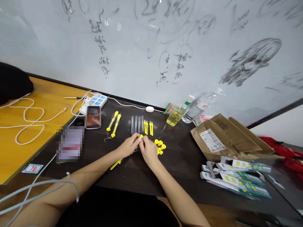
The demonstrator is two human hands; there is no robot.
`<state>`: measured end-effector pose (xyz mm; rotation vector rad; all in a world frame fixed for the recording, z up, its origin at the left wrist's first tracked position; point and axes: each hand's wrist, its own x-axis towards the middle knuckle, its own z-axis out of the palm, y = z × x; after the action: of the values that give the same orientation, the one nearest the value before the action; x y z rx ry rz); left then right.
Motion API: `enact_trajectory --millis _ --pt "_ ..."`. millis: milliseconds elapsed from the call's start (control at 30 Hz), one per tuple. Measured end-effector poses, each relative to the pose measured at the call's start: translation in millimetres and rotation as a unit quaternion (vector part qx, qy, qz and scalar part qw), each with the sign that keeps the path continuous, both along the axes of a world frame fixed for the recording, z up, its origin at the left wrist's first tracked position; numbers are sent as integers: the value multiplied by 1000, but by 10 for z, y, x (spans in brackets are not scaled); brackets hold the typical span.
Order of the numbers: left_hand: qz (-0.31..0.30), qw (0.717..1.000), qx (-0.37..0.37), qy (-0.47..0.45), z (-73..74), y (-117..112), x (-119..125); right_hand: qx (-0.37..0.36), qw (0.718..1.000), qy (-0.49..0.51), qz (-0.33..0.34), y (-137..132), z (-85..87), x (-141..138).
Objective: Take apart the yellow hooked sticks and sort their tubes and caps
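Observation:
My left hand (129, 145) and my right hand (148, 149) meet over the dark table (99, 157), both pinched on a small yellow plastic part (141, 136) between their fingertips. A pile of small yellow caps (160, 146) lies just right of my right hand. A yellow stick piece (115, 164) lies under my left wrist. Behind my hands stand a row of grey tubes (136, 124) and several yellow rods (148, 127). Two assembled yellow tools with hooks (113, 124) lie to the left.
A power strip (94, 102) and white cables (26, 118) lie at the left on the orange table. Two bottles (189, 110) stand at the back. A cardboard package (224, 138) and printed boxes (236, 179) lie at the right. A whiteboard wall is behind.

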<state>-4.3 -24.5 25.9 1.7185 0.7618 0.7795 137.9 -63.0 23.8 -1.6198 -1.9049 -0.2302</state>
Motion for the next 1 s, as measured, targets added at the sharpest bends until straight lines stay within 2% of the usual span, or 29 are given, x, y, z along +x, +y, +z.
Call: enact_trajectory --millis 167,333,400,500,600,667,800,1000 --pt "-58 994 -85 -45 -1 33 -3 86 995 -51 29 13 -55 18" --pt "-61 991 -97 -68 14 44 3 119 990 -52 57 22 -69 47" --pt "-58 989 -104 -83 21 40 18 106 992 -22 62 25 -61 58" --pt "-47 982 -130 -127 38 28 39 62 991 87 81 18 -44 68" --pt "-49 962 -197 -184 54 15 53 30 968 215 125 -1 -23 67" --pt "-67 941 -259 -209 53 10 57 32 950 267 159 -13 -9 65" --pt "-107 906 -339 -229 37 1 62 44 931 297 208 -20 3 66" --pt "-100 913 -309 -246 35 -60 98 46 927 309 208 -16 14 65"
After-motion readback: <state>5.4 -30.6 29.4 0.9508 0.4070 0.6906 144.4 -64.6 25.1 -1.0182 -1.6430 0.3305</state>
